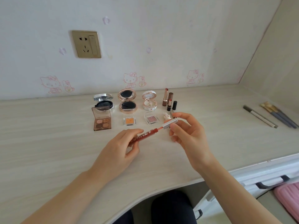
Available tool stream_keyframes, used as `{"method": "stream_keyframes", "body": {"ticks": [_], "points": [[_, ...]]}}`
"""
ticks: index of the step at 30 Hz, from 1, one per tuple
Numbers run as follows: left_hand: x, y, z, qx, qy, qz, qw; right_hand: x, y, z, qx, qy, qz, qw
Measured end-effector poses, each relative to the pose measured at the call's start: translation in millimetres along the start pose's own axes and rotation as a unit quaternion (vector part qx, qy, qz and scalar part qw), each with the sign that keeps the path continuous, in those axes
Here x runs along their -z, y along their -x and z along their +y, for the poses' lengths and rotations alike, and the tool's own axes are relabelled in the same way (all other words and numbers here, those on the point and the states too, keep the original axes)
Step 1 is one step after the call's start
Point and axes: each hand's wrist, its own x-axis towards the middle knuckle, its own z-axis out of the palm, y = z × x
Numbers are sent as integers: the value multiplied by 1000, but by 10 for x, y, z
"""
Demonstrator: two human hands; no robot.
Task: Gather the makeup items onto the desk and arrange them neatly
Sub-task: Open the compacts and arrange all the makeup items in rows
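The left hand (120, 147) is gripping a lip gloss tube (149, 131) filled with dark red gloss, above the desk (48, 143), to the front right of the open eyeshadow palette (102, 121), which is showing four brown pans. The right hand (186, 131) is pinching the tube's silver cap (169, 123), with the wand partly out.

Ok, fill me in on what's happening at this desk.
A person is handling a red lip gloss tube above the desk: the left hand grips the tube, the right hand pinches its silver cap, with the wand partly out. Behind, three open compacts, an eyeshadow palette, two single eyeshadows and uncapped lipsticks stand in rows. A pencil and brushes lie apart at the right.
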Motion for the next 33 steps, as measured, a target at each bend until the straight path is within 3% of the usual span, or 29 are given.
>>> {"method": "stream_keyframes", "body": {"ticks": [5,14,19,27,33], "points": [[-35,11,85,-17,-21,-11,1000,152,-25,-108,14,22,19,999],[-208,-113,401,-219,-82,-46,971,398,-228,-314,-29,52,42,997],[-510,-213,621,-241,-51,-29,969,588,-355,-411,-45,58,40,997],[-885,-538,915,-233,-97,-89,963,920,-635,-459,-48,134,84,986],[-1117,-717,1033,-248,-125,-84,957,1049,-808,-405,-57,207,94,972]]}}
